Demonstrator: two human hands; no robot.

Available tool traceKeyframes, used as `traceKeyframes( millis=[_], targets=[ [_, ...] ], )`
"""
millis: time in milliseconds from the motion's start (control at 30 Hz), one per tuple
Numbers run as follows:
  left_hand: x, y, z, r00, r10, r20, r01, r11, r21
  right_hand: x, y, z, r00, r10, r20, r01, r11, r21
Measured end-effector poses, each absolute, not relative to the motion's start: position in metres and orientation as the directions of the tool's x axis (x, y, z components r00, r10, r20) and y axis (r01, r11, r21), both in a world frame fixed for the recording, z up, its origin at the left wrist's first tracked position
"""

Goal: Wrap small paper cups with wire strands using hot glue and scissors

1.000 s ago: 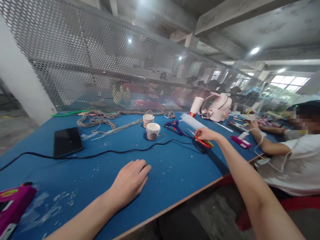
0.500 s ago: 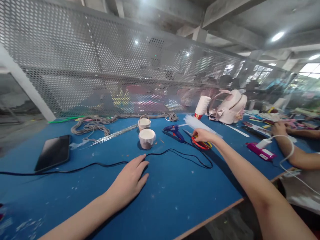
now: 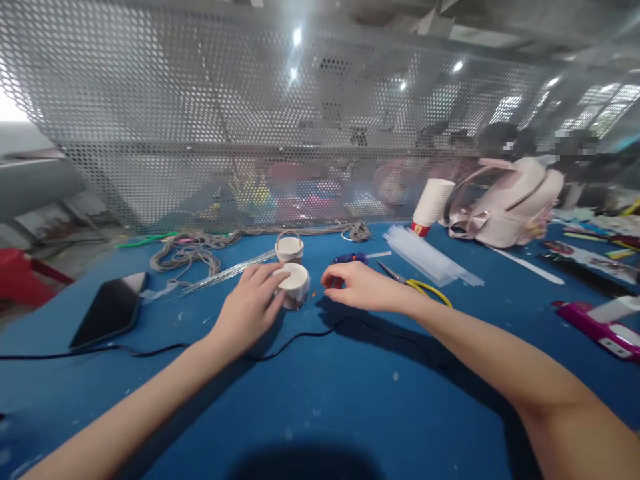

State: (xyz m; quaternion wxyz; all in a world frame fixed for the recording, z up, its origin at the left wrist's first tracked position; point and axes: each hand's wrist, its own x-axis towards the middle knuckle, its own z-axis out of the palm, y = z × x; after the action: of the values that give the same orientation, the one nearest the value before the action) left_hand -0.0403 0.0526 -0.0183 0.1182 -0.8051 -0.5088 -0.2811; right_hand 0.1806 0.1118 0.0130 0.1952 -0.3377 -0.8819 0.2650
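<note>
A small white-wrapped paper cup (image 3: 295, 277) stands upright in front of me, its rim facing up. My left hand (image 3: 250, 303) is at its left side, fingers apart, fingertips at the rim; whether they grip it I cannot tell. On the cup's right, my right hand (image 3: 357, 285) hovers with fingers curved and apart, holding nothing. Just behind is a second small cup (image 3: 289, 249) with a thin handle loop. A blue glue gun (image 3: 350, 258) lies partly hidden behind my right hand. Scissors with yellow handles (image 3: 430, 288) lie beyond my right wrist, partly covered by the arm.
Glue sticks (image 3: 433, 257), stacked paper cups (image 3: 434, 203) and a pink backpack (image 3: 510, 203) stand to the right, with a magenta power strip (image 3: 600, 327) nearer. A phone (image 3: 111, 308), thin wires (image 3: 230, 272) and grey cord (image 3: 185, 253) lie left. A black cable (image 3: 300, 335) crosses the table.
My right hand has let go of the scissors and moved left towards the near cup. My left hand has risen from the table to that cup's side. The view has turned right.
</note>
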Motion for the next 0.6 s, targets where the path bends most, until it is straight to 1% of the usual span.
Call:
traceKeyframes(
  millis=[33, 100, 167, 200, 267, 333, 367, 400, 467, 533, 600],
  targets=[
    [-0.043, 0.061, -0.017, 0.365, 0.757, 0.542, 0.866, -0.49, 0.101, 0.17, 0.116, 0.005, -0.698, 0.697, 0.16, 0.481, 0.623, -0.617],
    [-0.045, 0.072, -0.016, 0.451, 0.76, 0.468, 0.805, -0.573, 0.156, 0.157, 0.124, -0.011, -0.721, 0.678, 0.141, 0.433, 0.601, -0.672],
    [-0.045, 0.074, -0.016, 0.471, 0.794, 0.385, 0.785, -0.576, 0.226, 0.153, 0.129, -0.023, -0.762, 0.639, 0.105, 0.377, 0.569, -0.731],
    [-0.045, 0.073, -0.016, 0.439, 0.822, 0.363, 0.8, -0.542, 0.259, 0.152, 0.13, -0.028, -0.775, 0.626, 0.09, 0.358, 0.551, -0.754],
    [-0.043, 0.068, -0.013, 0.315, 0.876, 0.365, 0.837, -0.438, 0.328, 0.154, 0.129, -0.035, -0.764, 0.64, 0.075, 0.355, 0.515, -0.78],
    [-0.04, 0.063, -0.009, 0.189, 0.898, 0.398, 0.843, -0.356, 0.403, 0.156, 0.124, -0.039, -0.709, 0.7, 0.085, 0.385, 0.486, -0.784],
    [-0.038, 0.061, -0.007, 0.153, 0.901, 0.407, 0.835, -0.338, 0.434, 0.156, 0.121, -0.04, -0.673, 0.734, 0.094, 0.402, 0.47, -0.786],
    [-0.036, 0.058, -0.005, 0.137, 0.901, 0.411, 0.826, -0.333, 0.455, 0.157, 0.118, -0.04, -0.638, 0.763, 0.1, 0.425, 0.458, -0.781],
    [-0.031, 0.054, -0.003, 0.124, 0.903, 0.411, 0.814, -0.33, 0.479, 0.157, 0.11, -0.04, -0.611, 0.778, 0.144, 0.481, 0.51, -0.713],
    [-0.026, 0.05, -0.001, 0.101, 0.915, 0.392, 0.8, -0.308, 0.515, 0.158, 0.104, -0.041, -0.649, 0.733, 0.206, 0.508, 0.619, -0.599],
    [-0.023, 0.047, -0.001, 0.067, 0.934, 0.351, 0.779, -0.269, 0.566, 0.159, 0.101, -0.042, -0.726, 0.638, 0.256, 0.462, 0.729, -0.506]
  ],
)
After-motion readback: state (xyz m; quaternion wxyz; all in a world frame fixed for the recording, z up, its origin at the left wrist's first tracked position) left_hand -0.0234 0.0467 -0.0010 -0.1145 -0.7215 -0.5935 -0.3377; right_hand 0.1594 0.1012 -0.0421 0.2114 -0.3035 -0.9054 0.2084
